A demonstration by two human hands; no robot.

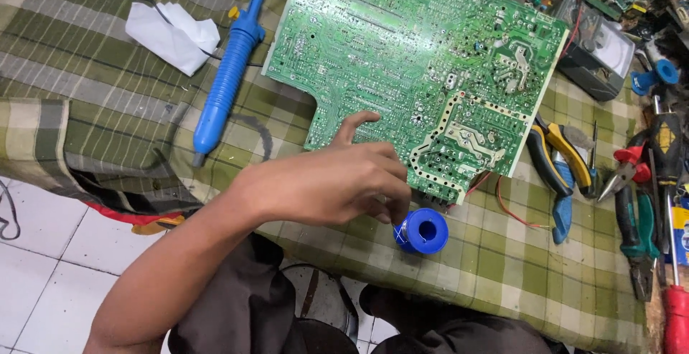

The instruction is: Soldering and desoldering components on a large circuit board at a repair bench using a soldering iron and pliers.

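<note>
- Solder spool [423,230], blue: stands on the checked cloth [502,268] over the counter, just below the green circuit board [423,67].
- Left hand [330,182]: fingers curled, fingertips pinching at the spool's left rim; thumb rests on the board's edge.
- Right hand: out of view.
- Risk: spool could roll off the near edge; loose pinch.

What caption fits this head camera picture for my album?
Left hand touching a blue solder spool beside a green circuit board.
</note>
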